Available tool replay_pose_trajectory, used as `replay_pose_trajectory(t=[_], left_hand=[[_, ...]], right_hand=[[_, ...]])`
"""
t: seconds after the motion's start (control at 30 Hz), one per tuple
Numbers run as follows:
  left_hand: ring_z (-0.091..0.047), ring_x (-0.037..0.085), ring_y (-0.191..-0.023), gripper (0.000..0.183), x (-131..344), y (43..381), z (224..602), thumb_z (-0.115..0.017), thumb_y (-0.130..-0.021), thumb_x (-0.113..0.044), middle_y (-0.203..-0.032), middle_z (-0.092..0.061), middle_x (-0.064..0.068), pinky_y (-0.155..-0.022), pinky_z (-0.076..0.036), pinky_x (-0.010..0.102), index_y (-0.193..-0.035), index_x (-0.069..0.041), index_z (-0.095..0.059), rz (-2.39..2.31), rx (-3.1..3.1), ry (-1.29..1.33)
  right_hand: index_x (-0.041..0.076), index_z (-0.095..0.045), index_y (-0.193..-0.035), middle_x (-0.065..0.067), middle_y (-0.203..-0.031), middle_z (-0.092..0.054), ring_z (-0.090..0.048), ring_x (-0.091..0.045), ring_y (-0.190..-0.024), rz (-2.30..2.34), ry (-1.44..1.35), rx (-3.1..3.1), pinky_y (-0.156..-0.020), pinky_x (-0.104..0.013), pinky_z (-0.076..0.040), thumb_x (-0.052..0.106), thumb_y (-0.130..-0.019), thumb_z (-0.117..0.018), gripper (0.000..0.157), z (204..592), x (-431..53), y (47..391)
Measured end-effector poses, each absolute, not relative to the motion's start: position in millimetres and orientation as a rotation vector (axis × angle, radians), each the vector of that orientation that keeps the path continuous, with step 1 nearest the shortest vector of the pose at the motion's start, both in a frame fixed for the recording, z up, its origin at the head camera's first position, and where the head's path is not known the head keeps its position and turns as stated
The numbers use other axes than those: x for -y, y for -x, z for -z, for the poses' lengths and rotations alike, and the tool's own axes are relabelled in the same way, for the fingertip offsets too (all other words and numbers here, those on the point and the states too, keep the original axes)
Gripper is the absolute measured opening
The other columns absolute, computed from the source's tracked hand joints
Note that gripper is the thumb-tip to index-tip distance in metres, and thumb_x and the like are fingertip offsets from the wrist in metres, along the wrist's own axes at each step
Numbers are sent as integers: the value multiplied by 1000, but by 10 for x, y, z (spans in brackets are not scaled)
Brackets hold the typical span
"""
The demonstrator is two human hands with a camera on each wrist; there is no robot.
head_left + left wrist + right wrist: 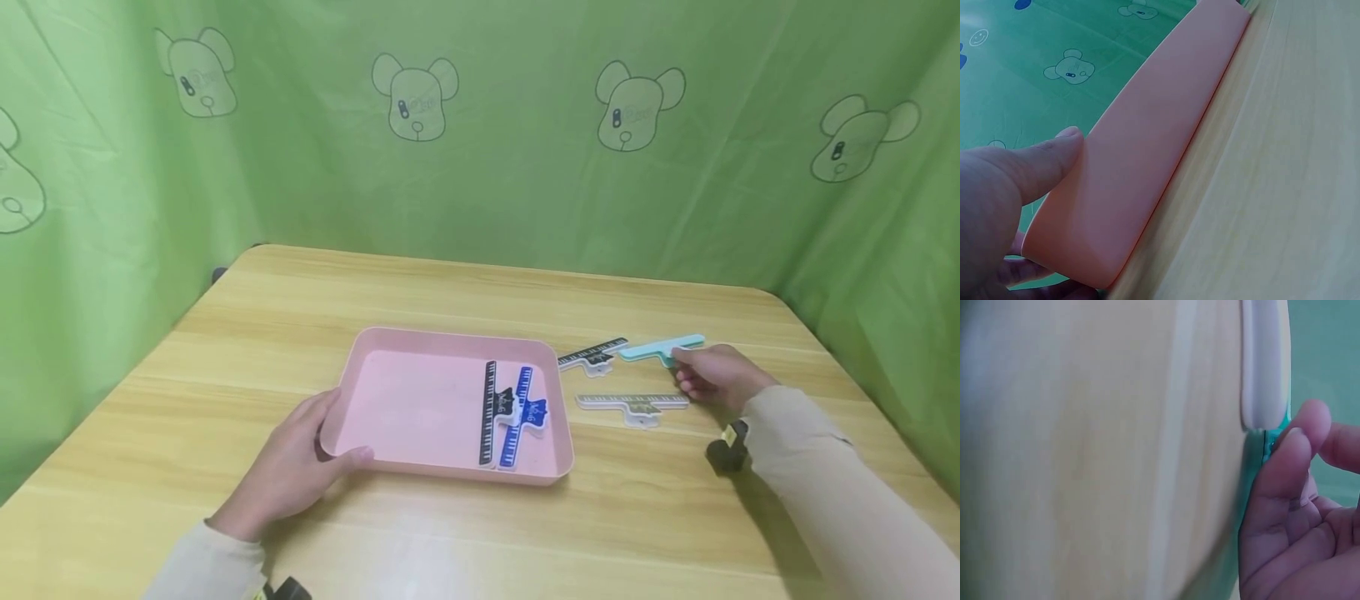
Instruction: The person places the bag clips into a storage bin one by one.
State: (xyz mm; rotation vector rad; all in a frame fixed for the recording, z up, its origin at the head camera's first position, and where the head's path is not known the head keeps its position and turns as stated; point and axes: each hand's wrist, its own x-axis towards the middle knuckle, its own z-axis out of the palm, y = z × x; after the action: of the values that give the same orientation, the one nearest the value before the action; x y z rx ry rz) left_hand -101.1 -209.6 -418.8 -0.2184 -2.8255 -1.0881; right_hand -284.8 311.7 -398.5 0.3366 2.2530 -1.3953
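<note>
Right hand (720,372), nearly closed, pinching teal clip (651,348), 2 o'clock; left hand (294,458), half-spread, gripping pink tray (1141,137), 8 o'clock, likely steadying.

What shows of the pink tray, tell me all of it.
The pink tray is shallow and rectangular, with rounded corners and smooth, plastic-looking walls. It sits upright on the wooden table. The left hand grips its near-left corner; a black clip and a blue clip lie inside, toward its right end.

Head view forward and down, wrist views close, head and left sharing tray (412,400)
</note>
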Motion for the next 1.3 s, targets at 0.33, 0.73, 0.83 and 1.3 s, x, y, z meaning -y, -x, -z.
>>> replay_pose_trajectory(t=[0.33, 0.73, 0.83, 1.3], left_hand=[[-41, 42, -130, 89, 2095, 1009, 4189, -74, -82, -47, -143, -44, 22, -106, -32, 61, -145, 4, -37, 1078, 2830, 214], [-42, 42, -129, 88, 2083, 1002, 4178, -74, -82, -47, -143, -45, 21, -105, -34, 61, -145, 3, -38, 1075, 2832, 209], [-42, 42, -129, 88, 2085, 1004, 4180, -74, -82, -46, -143, -45, 21, -104, -34, 62, -145, 3, -38, 1072, 2832, 210], [-42, 43, -129, 88, 2089, 1003, 4182, -73, -83, -48, -143, -45, 22, -104, -34, 62, -145, 4, -38, 1069, 2834, 217]], right_hand=[[7, -58, -90, 5, -74, -60, -57, -4, -63, 1504, -316, -2125, -60, -17, -51, 23, -104, -41, 27, 4023, -3179, 2902], [9, -59, -86, 5, -72, -59, -56, -4, -62, 1639, -304, -2053, -60, -18, -51, 16, -103, -41, 25, 3991, -3188, 2875], [8, -58, -88, 5, -73, -58, -55, -5, -62, 1679, -296, -2047, -60, -18, -51, 15, -103, -41, 23, 3982, -3203, 2869], [9, -56, -88, 6, -73, -58, -54, -4, -61, 1703, -276, -2098, -58, -18, -51, 15, -103, -39, 24, 3969, -3293, 2836]])
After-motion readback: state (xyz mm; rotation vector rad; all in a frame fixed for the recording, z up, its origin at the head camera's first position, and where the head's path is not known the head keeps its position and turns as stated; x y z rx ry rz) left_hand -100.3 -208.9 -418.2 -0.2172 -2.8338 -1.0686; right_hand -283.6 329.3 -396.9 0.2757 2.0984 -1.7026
